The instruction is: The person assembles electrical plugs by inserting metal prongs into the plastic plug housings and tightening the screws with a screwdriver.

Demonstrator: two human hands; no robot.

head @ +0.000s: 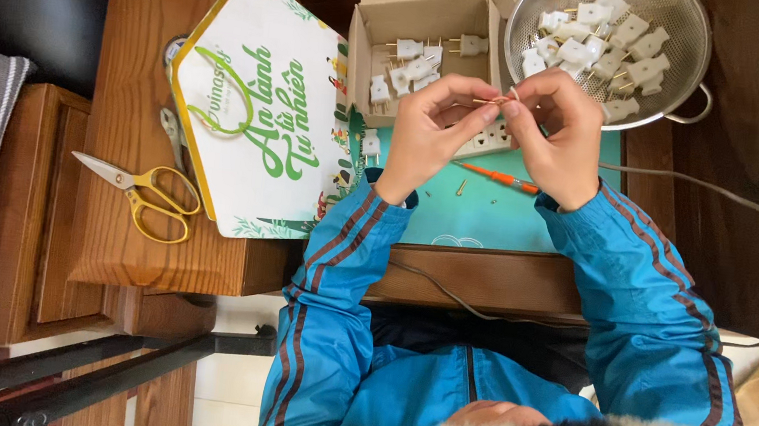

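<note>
- Pinching a thin brass-coloured metal piece (497, 99) between them, the left hand (431, 129) and the right hand (557, 133) meet fingertip to fingertip just above the teal mat (482, 219); both hands are closed narrow around it, thumbs and forefingers doing the holding.
- Whether the piece is one prong or two small parts being joined is too small to tell.
- Judging from the grip, the step goes best with the piece kept short between the fingertips, so it cannot bend or flick away, and with the work held low over the mat, so a dropped part lands where it can be found.
- An orange-handled screwdriver (501, 177) lies on the mat, just under the right hand, with a few tiny loose bits near it.
- A white socket strip (486, 142) rests at the mat's far edge, partly hidden behind the hands.
- Beyond the mat on the left-hand side, an open cardboard box (420, 11) holds several white plugs (403, 75) with prongs.
- Beyond the mat on the right-hand side, a metal colander (681, 24) holds a heap of more white plug bodies (604, 39).
- Left of the mat lies a white-and-green printed carton (259, 106), and further left yellow-handled scissors (142, 188) on the wooden table (113, 241).
- A grey cable (711, 190) runs away from the mat to the right.
</note>
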